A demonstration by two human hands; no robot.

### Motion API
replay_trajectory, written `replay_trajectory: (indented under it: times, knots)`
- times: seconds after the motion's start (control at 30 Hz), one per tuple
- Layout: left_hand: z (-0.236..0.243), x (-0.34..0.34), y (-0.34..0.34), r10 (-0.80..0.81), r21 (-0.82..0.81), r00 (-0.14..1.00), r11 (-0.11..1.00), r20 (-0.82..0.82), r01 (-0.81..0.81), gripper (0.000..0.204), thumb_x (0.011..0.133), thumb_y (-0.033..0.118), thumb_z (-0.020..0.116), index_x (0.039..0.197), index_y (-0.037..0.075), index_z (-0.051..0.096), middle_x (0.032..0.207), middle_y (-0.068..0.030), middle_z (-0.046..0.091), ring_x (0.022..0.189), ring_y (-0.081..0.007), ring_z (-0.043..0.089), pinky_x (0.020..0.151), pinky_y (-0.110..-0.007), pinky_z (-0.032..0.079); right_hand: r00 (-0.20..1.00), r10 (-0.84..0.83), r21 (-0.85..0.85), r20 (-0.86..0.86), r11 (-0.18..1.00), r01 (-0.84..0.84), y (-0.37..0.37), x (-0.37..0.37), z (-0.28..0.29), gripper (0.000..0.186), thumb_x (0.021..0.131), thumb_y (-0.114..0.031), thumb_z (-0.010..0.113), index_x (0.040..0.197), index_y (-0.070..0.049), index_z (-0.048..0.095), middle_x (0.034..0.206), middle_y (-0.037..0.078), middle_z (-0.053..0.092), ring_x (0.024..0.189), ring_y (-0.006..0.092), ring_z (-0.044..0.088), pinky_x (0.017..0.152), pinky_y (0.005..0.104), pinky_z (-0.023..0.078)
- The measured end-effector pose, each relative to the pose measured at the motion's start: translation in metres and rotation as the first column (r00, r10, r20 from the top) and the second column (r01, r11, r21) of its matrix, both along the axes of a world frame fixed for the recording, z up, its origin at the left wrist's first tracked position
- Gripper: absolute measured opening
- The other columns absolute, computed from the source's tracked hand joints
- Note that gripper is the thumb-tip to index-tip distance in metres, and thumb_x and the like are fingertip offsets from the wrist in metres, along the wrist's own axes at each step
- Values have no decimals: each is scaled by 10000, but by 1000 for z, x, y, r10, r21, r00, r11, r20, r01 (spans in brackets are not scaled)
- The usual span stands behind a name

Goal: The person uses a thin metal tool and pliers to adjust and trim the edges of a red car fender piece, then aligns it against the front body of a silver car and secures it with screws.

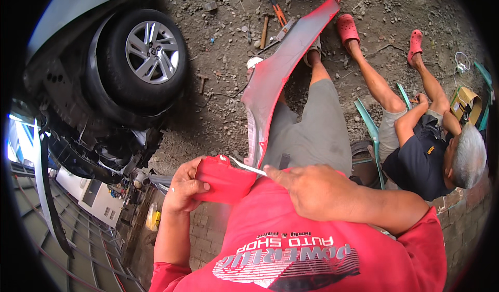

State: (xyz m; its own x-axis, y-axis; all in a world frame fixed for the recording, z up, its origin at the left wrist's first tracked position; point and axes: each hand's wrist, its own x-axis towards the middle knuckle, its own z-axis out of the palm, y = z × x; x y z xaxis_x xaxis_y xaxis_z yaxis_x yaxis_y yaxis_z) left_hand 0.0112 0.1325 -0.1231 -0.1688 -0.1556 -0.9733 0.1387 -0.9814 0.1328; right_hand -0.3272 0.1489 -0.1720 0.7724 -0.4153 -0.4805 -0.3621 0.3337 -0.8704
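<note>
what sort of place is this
Likely an outdoor car repair spot: a black wheel with silver spokes on a partly stripped grey car, a curved red and grey panel, and a wooden-handled hammer.

A silver-spoked car wheel (153,52) stands near a hammer (202,85) on stony ground (221,48); 1 seated person (416,162) in 2 pink clogs (348,29) is near a cardboard box (466,105).

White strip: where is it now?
Head view, just below centre: the white strip runs from the right hand leftward to the red piece in the left hand.
</note>
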Motion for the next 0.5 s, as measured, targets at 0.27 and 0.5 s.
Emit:
replay_trajectory:
  times: [0.27,0.5]
  knots:
    - [-3,-2,2,15,-20,1000,1000,-1,-15,620,725,3,706,1332,-100,633,1214,-143,771,1081,-218,755,1040,-359,574,994,-109,12,4,994,109,-14,-11,7,642,958,-90,576,1583,25,490,954,233,721,795,419,718,719,530,591]
    - [1,-7,1,-5,-1,1000,1000,-10,5,626,731,10,696,1340,-119,625,1210,-146,771,1081,-225,755,1034,-365,579,994,-87,-38,-64,996,84,-12,-11,19,629,963,-105,570,1583,-19,511,899,227,700,738,430,701,691,532,598]
